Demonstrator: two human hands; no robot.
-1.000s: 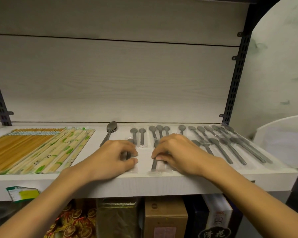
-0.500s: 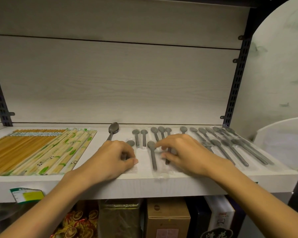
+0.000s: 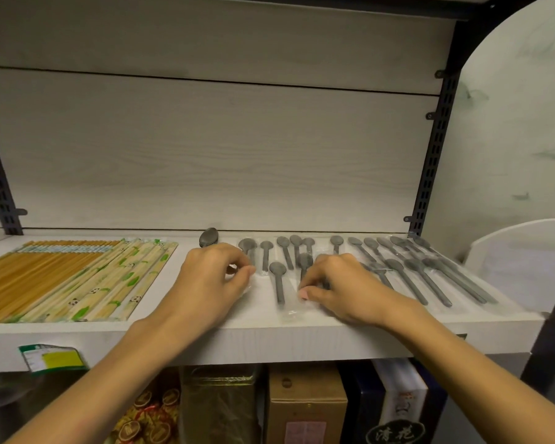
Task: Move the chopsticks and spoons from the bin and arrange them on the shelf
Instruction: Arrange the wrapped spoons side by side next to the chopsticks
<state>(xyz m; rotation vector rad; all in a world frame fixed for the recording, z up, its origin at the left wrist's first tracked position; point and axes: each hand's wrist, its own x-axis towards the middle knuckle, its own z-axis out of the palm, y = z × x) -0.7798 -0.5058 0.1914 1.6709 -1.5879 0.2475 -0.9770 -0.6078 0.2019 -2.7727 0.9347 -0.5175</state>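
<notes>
Both hands worked on the shelf (image 3: 263, 338): the left hand (image 3: 205, 283) pinched a clear wrapper edge, and the right hand (image 3: 343, 286) pressed fingertips on another wrapped spoon (image 3: 277, 280). Chopsticks (image 3: 61, 277) lay well left of that spoon. The spoons looked light and stiff, but their film sleeves seemed slippery, so gripping the handle through the plastic would probably serve best.

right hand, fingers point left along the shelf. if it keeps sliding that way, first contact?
Likely the wrapped grey spoon lying just left of the right hand; the fingers seem already on its clear wrapper. Beyond it is the left hand. Depth is unclear, so height above the shelf is uncertain.
</notes>
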